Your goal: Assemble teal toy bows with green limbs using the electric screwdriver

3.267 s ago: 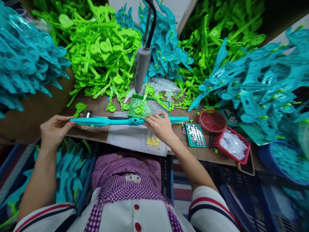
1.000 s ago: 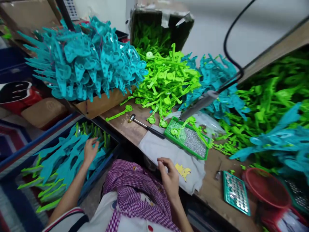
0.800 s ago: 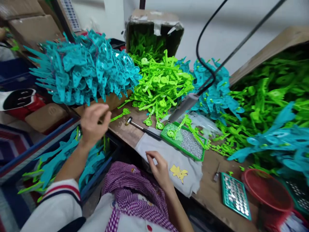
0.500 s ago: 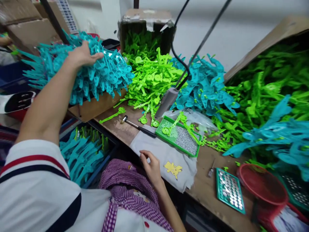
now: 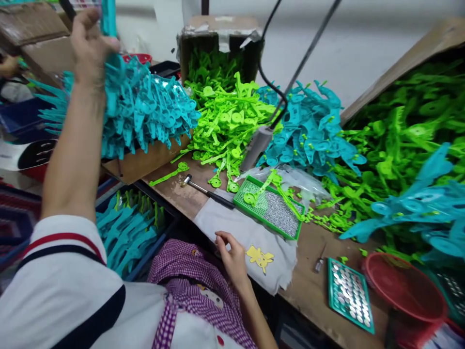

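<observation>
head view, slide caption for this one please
Left hand holding a blue part at the blue pile, right hand near the grey cloth.

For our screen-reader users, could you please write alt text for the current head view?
A person's left hand holds a turquoise part by a turquoise pile. The right hand, seemingly empty, is near a grey cloth; beyond lie a hammer, green tray and lime-green parts.
</observation>
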Motion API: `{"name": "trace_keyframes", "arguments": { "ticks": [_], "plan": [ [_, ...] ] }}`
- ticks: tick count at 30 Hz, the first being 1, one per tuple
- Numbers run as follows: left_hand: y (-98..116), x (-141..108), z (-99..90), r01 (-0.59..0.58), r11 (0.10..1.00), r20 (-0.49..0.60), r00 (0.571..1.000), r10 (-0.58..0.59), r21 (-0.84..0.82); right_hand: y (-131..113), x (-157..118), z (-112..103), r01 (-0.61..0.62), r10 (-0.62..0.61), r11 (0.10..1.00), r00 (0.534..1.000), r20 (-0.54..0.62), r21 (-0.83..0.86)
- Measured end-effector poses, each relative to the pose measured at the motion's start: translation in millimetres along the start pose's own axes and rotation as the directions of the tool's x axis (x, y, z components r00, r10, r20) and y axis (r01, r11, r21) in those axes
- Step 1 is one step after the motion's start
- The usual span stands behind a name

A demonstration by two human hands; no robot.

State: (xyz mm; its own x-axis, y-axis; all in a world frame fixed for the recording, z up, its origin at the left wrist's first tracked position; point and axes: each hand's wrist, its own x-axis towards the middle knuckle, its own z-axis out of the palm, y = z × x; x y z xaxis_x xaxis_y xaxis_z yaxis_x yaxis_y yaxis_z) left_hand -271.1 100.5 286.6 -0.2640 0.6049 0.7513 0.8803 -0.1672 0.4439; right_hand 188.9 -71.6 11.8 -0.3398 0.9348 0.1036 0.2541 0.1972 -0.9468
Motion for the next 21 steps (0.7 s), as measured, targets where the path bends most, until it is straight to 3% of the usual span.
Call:
{"name": "trace_keyframes", "arguments": {
  "ticks": [2, 4, 5, 9, 12, 16, 18, 21],
  "plan": [
    [16, -24, -1.0, -0.073, 0.997, -0.098, 0.993, 0.069, -0.034, -11, 5, 1, 0.016, -0.016, 1.0, 1.0, 0.003, 0.003],
    [47, -63, 2.0, -0.272, 0.962, -0.131, 0.954, 0.268, -0.013, -33, 15, 3, 0.042, -0.041, 0.998, 0.999, -0.01, 0.041],
    [65, -86, 5.1, -0.311, 0.95, -0.144, 0.939, 0.312, 0.033, -48, 22, 6, 0.068, -0.066, 0.995, 0.997, -0.028, 0.073],
    [117, -166, 21.1, -0.121, 0.978, -0.06, 0.989, 0.133, 0.168, -102, 59, 21, 0.268, -0.235, 0.93, 0.96, -0.152, 0.25],
    [123, -216, 32.8, -0.103, 0.994, 0.089, 0.991, 0.1, 0.025, -113, 80, 28, 0.314, -0.245, 0.888, 0.942, -0.23, 0.336],
    [122, -277, 49.5, -0.192, 0.943, 0.29, 0.918, 0.271, -0.273, -105, 88, 27, 0.344, -0.238, 0.878, 0.916, -0.322, 0.331],
    [126, -305, 57.6, -0.159, 0.903, 0.294, 0.911, 0.29, -0.398, -102, 88, 27, 0.328, -0.209, 0.896, 0.906, -0.367, 0.299],
    [136, -341, 68.9, -0.025, 0.846, 0.273, 0.941, 0.2, -0.532, -99, 87, 26, 0.251, -0.14, 0.931, 0.916, -0.376, 0.264]
  ]
}}
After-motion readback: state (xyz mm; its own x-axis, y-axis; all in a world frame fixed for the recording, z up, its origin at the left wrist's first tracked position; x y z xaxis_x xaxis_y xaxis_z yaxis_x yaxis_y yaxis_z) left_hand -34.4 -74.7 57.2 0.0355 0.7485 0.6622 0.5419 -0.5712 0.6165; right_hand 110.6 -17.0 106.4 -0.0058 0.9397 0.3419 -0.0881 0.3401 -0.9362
